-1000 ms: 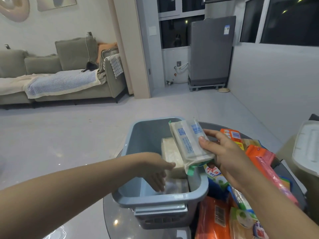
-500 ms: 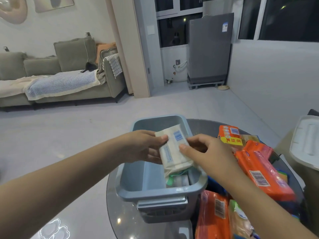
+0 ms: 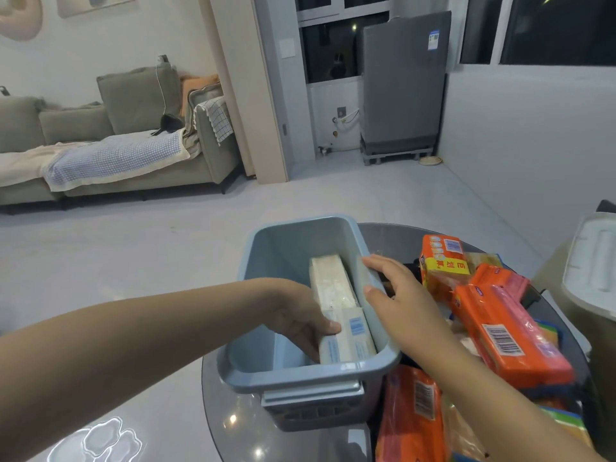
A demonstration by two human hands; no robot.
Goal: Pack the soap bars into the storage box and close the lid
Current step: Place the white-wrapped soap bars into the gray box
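The soap (image 3: 346,341) lies long from 12 to 6 in the box (image 3: 300,375), held by the left hand (image 3: 300,323); the right hand (image 3: 396,295) rests open at 3.

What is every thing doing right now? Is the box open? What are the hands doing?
storage box: open, no lid on, partly filled
white soap pack: inside the box, gripped by the left hand
left hand: down in the box, holding that pack
right hand: fingers straight, resting on the box rim
orange soap packs: outside, not yet packed
white lid: off, set aside at right
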